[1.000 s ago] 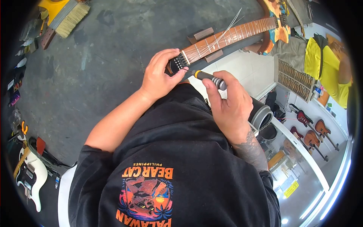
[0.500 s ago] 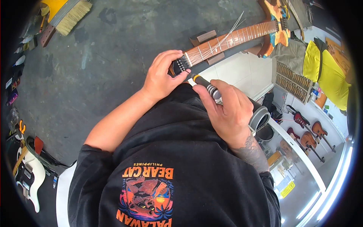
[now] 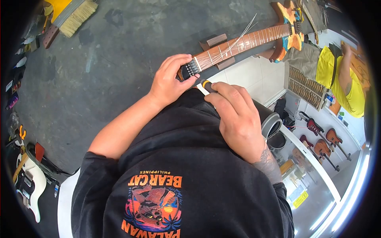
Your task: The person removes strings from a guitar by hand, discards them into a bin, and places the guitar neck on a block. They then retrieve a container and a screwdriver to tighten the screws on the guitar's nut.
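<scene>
An electric guitar [image 3: 260, 36] with a wooden neck and a blue-and-wood body lies across the upper right of the workbench. Its short black head end [image 3: 189, 69] carries rows of small metal screws. My left hand [image 3: 168, 79] grips that end, fingers on the far side and thumb on the near side. Loose strings [image 3: 243, 33] stick up over the fretboard. In my right hand [image 3: 240, 117] is a screwdriver [image 3: 207, 85] with a black and yellow handle, close to the head end. Its tip is too small to make out clearly.
Wooden blocks [image 3: 214, 41] sit beside the neck on the dark workbench [image 3: 119, 51]. A brush [image 3: 77, 18] lies at upper left, a white guitar [image 3: 36, 186] at lower left. Another person in a yellow shirt [image 3: 351, 89] is at right, near guitars [image 3: 323, 146] on the wall.
My right hand has shifted its grip, fingers now curled further over the screwdriver handle. My left hand stays put. The other person's arm has come into sight at right.
</scene>
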Demonstrator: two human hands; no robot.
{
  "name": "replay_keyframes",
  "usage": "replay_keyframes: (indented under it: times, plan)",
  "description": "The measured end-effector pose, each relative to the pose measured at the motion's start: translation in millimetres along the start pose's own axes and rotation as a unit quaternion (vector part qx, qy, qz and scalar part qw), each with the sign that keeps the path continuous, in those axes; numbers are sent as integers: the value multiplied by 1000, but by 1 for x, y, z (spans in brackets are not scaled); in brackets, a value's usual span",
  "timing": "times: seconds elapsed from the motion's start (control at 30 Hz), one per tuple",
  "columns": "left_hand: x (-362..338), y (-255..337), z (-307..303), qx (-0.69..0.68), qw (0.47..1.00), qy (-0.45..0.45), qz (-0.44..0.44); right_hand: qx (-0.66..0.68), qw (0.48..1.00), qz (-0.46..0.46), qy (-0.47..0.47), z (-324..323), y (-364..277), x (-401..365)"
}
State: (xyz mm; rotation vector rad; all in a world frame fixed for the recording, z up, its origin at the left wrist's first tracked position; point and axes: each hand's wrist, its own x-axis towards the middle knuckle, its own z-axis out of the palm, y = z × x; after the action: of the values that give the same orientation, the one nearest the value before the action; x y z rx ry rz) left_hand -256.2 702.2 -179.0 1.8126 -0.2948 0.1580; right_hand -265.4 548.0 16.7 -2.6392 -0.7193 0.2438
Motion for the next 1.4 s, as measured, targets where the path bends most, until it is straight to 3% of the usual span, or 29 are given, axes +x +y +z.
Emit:
replay_keyframes:
  times: [0.57, 1.03, 1.4]
  plan:
    - [1, 1, -5, -1, 1000, -21, -4, -3, 991, 115, 69, -2, 0, -7]
    - [1, 2, -5, -9, 1000, -16, -5, -2, 991, 123, 59, 2, 3, -6]
    - [0, 1, -3, -7, 1000, -12, -5, -55, 997, 47, 14, -3, -6, 5]
